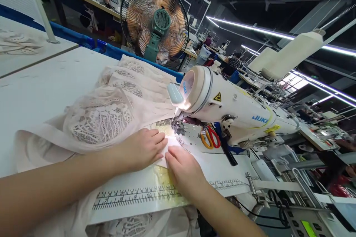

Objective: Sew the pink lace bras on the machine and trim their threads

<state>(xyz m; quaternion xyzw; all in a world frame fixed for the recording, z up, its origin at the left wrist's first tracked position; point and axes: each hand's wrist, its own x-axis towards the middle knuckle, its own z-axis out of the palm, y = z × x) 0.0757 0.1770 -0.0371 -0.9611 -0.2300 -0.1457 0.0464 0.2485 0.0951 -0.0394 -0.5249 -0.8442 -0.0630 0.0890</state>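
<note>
Pale lace bras (101,120) lie bunched on the sewing table left of the machine, their fabric running to the needle. My left hand (146,146) rests on this fabric just in front of the presser foot (178,127), fingers bent down and close together. Close by on the right, my right hand (185,168) has its fingers pressed together on the edge of a white piece of fabric (167,151). The fingertips hide part of that piece. The white JUKI sewing machine (222,100) has its lamp lit over the needle area.
Orange- and red-handled scissors (210,137) lie beside the machine bed. A printed ruler strip (133,196) runs along the table's front. More lace fabric (133,226) hangs below the edge. A large fan (155,20) stands behind, and a control panel (304,222) sits lower right.
</note>
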